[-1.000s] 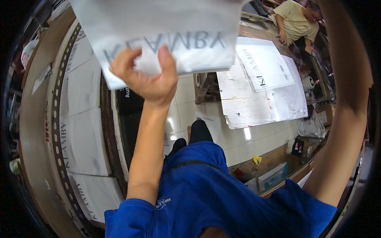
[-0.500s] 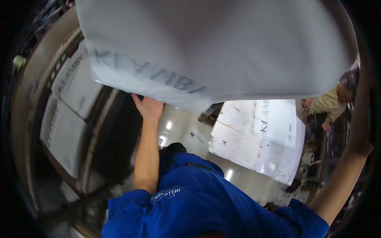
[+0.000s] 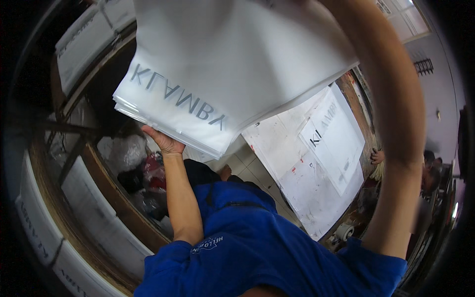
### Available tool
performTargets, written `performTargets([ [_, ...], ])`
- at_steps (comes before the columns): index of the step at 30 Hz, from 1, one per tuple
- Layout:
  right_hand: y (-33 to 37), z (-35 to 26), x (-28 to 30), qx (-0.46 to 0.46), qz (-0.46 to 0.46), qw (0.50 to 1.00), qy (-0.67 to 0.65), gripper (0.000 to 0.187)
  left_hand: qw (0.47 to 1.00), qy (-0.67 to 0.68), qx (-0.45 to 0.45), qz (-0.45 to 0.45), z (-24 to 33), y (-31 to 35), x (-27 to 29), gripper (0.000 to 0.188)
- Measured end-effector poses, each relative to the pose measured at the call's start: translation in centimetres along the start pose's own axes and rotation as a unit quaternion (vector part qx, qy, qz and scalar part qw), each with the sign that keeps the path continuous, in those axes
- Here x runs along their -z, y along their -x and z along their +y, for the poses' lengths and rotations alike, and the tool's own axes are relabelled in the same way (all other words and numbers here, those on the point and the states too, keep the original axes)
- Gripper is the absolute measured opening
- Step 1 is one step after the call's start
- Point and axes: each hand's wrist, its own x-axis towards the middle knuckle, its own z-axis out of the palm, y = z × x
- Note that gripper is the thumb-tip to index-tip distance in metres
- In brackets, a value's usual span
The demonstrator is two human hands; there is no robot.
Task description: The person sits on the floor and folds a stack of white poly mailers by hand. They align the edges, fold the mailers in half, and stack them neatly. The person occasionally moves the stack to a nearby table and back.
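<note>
Surroundings. A wooden worktable (image 3: 324,163) covered with white printed sheets lies at 3 o'clock from centre. One separate white rectangular sheet with dark lettering (image 3: 332,141) rests on top of that cover. At the far edge of the worktable, near 3 o'clock at the rim of the view, another person's hand (image 3: 378,157) rests beside the table edge. A roll of tape (image 3: 345,231) sits at 4 o'clock, just below the table corner. A wooden shelf frame (image 3: 111,188) runs from 9 o'clock down to 7 o'clock. It holds crumpled clear and red plastic bags (image 3: 141,171) in the open bay, with white printed bundles (image 3: 34,227) stacked along its outer side. Tiled floor (image 3: 250,171) shows between the shelf and the worktable.

Obstruction. The thick stack of translucent white plastic bags with grey lettering (image 3: 232,74) fills the 11-to-1 o'clock sector and hides everything behind it.

Stack condition. The stack is held overhead, tilted, with its layered edge facing down toward 7 o'clock. The layers are aligned; the lower corner sags slightly.

Hands. The left hand (image 3: 163,141) is open-palmed, pressed flat under the lower edge of the stack, supporting it. The right forearm (image 3: 396,123) rises along 2 o'clock; the right hand is beyond the top edge of the view.
</note>
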Motion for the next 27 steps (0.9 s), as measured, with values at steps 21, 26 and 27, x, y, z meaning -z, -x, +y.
performTargets([
  [21,-2.1,4.7,-21.5,-0.058,-0.137,0.963,-0.223,0.018,0.861,-0.407,0.106,0.287,1.8,0.5,4.8,0.102],
  [26,-0.2,4.8,-30.5,-0.115,-0.170,0.932,-0.300,0.021,0.836,-0.480,0.118,0.237,-3.8,-0.5,11.4,0.113],
  [27,0.2,4.6,-33.1,-0.119,-0.171,0.930,-0.302,0.022,0.842,-0.467,0.142,0.228,-5.0,-0.9,14.9,0.109],
])
